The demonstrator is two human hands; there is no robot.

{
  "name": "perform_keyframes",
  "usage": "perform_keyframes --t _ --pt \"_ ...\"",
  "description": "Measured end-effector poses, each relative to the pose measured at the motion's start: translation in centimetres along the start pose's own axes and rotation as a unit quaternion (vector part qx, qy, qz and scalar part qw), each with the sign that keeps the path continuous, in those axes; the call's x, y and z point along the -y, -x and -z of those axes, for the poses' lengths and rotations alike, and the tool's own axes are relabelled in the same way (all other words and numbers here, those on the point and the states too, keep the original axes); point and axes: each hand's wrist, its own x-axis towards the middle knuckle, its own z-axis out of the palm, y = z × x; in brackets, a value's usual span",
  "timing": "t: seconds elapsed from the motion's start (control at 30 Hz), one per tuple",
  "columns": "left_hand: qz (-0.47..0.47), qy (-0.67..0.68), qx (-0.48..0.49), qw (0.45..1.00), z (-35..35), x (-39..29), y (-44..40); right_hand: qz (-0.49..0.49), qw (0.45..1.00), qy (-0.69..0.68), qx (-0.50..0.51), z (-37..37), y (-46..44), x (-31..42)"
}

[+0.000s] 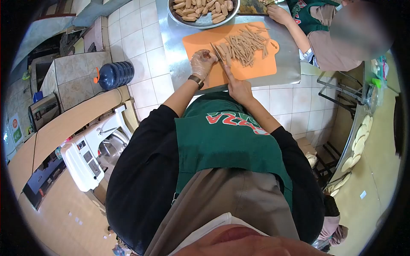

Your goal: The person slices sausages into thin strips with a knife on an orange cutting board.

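Observation:
An orange cutting board (260, 68) lies on the metal table, with a pile of thin brown strips (245, 46) on its upper right part. My right hand (240, 90) grips a knife (218, 55), index finger stretched along it, the blade pointing up and left. Beside the blade, at the board's left side, my left hand (203, 63) wears a clear plastic glove, its fingers curled; what they hold, if anything, is too small to tell. A few cut pieces lie just right of the blade. Beyond the board stands a metal bowl (204, 24) of whole brown sausage-like pieces.
Across the metal table (175, 72), at the upper right, a co-worker's hand (279, 15) is near a dark board or tray (253, 7). A blue water jug (117, 75) lies on the left. A white mixer (83, 162) is at lower left, flat dough rounds (361, 141) at right.

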Motion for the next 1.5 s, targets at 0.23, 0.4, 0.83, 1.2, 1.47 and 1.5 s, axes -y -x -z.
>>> perform_keyframes --t 0.23,0.4,0.83,1.2,1.47,1.5 --pt "0.078 0.146 -0.017 0.986 -0.7 0.2 0.0 0.031 0.999 0.023 -0.022 0.8 -0.9 -0.4" --pt "0.071 0.079 -0.008 0.994 -0.7 0.6 -0.8 0.049 0.998 0.036 -0.028 0.8 -1.4 0.1" --pt "0.089 0.094 0.013 0.991 0.1 -2.0 -0.4 0.076 0.996 0.047 -0.011 -0.1 -4.9 -0.2" --pt "-0.225 -0.194 0.009 0.955 2.4 -3.5 -0.5 0.008 0.999 0.026 0.033 0.6 0.5 -1.2" --pt "-0.303 -0.347 0.204 0.864 3.5 -4.2 -1.5 -0.022 0.999 -0.015 0.027 0.3 -0.5 -0.2" --pt "-0.200 -0.277 0.179 0.923 3.1 -4.0 -1.1 -0.023 0.999 -0.016 0.025 0.2 -0.9 0.1"
